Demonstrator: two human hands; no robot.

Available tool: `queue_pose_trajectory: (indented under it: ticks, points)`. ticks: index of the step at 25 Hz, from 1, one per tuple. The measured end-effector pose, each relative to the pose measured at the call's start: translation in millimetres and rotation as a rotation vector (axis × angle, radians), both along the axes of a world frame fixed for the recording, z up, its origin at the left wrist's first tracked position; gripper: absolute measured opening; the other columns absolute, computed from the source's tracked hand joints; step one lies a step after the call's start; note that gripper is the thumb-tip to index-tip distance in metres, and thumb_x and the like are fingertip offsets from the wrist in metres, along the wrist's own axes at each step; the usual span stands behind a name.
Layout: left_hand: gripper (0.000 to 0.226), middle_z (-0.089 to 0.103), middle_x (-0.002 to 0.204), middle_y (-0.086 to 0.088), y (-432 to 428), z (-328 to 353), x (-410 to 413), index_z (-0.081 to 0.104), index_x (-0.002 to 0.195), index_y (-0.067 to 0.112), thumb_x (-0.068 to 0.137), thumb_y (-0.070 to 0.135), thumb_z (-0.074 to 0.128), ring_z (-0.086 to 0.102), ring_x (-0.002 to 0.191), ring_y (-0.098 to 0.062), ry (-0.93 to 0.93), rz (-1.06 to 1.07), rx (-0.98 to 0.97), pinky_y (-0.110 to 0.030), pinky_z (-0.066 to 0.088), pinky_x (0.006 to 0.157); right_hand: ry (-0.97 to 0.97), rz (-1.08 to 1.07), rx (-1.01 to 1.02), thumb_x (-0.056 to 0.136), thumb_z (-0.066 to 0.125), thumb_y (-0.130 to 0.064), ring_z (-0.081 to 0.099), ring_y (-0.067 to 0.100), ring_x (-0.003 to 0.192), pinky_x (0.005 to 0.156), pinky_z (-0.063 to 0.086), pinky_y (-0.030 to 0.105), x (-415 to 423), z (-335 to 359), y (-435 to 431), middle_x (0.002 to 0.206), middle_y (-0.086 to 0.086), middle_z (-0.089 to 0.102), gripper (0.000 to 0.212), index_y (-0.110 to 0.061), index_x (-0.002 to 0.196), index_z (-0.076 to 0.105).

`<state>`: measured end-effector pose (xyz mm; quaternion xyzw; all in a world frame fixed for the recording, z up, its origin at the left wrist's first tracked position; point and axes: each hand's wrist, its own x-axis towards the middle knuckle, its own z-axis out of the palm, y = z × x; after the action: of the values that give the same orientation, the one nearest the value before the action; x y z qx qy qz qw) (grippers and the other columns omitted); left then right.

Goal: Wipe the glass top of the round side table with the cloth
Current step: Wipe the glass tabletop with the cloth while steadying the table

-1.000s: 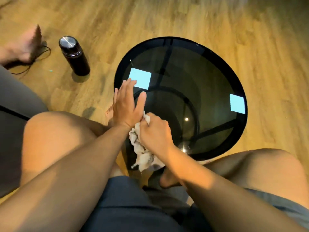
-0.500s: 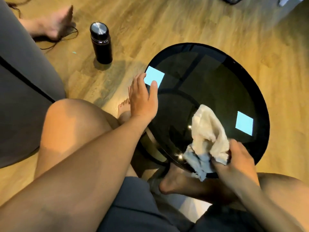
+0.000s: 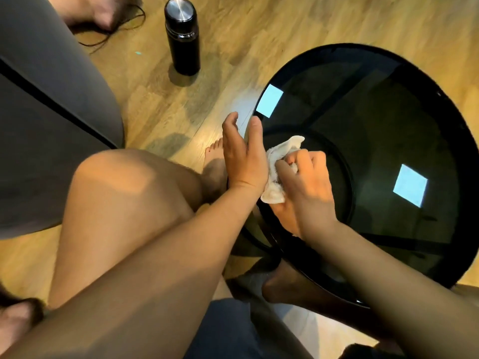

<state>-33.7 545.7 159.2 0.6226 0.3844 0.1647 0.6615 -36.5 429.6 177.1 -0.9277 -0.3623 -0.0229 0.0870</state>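
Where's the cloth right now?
Head view: the cloth is on the left part of the glass top, gripped by the right hand, right beside the left hand.

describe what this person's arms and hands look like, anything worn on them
The left hand and right hand wear no gloves, and no ring, watch or bracelet shows. The left arm and right arm are bare, with no sleeves in view.

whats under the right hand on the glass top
A bunched white cloth, gripped by the right hand, its ends showing beside the left hand. How much cloth lies beneath the palm, and the glass there, is covered.
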Motion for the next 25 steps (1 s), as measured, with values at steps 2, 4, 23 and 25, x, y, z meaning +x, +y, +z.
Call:
queue_pose_trajectory:
  ticks: [2,4,23,25]
  points:
    - [0.048,0.038,0.153,-0.003,0,-1,0,0.035,0.145,0.017,0.102,0.038,0.042,0.037,0.138,-0.016,-0.013,-0.034,-0.018,-0.016,0.030,0.097,0.013,0.016,-0.008,0.078,0.066,-0.038,0.044,0.037,0.089,0.064,0.044,0.046,30,3,16,0.099,0.017,0.051,0.034,-0.012,0.099,0.059]
    - [0.058,0.040,0.152,-0.003,-3,-1,-2,0.035,0.145,0.016,0.097,0.047,0.042,0.037,0.137,-0.015,-0.029,-0.085,0.057,-0.013,0.027,0.097,-0.049,-0.101,-0.005,0.082,0.058,-0.036,0.044,0.039,0.099,0.074,0.044,0.045,70,5,47,0.112,0.018,0.051,0.037,-0.016,0.114,0.058]
    - [0.036,0.048,0.142,-0.004,2,15,1,0.045,0.129,0.027,0.101,0.049,0.037,0.046,0.120,-0.014,-0.029,-0.062,-0.122,-0.012,0.040,0.087,0.178,-0.011,-0.017,0.081,0.059,-0.045,0.047,0.030,0.100,0.069,0.051,0.038,-89,25,-126,0.105,0.002,0.055,0.033,-0.019,0.098,0.072]
    - [0.036,0.040,0.150,0.001,6,7,3,0.040,0.127,0.041,0.098,0.059,0.032,0.037,0.133,-0.016,-0.017,-0.029,-0.255,-0.032,0.032,0.111,0.111,-0.018,-0.111,0.071,0.071,-0.032,0.048,0.032,0.094,0.065,0.050,0.038,-85,15,-128,0.098,0.005,0.055,0.026,-0.018,0.092,0.069]
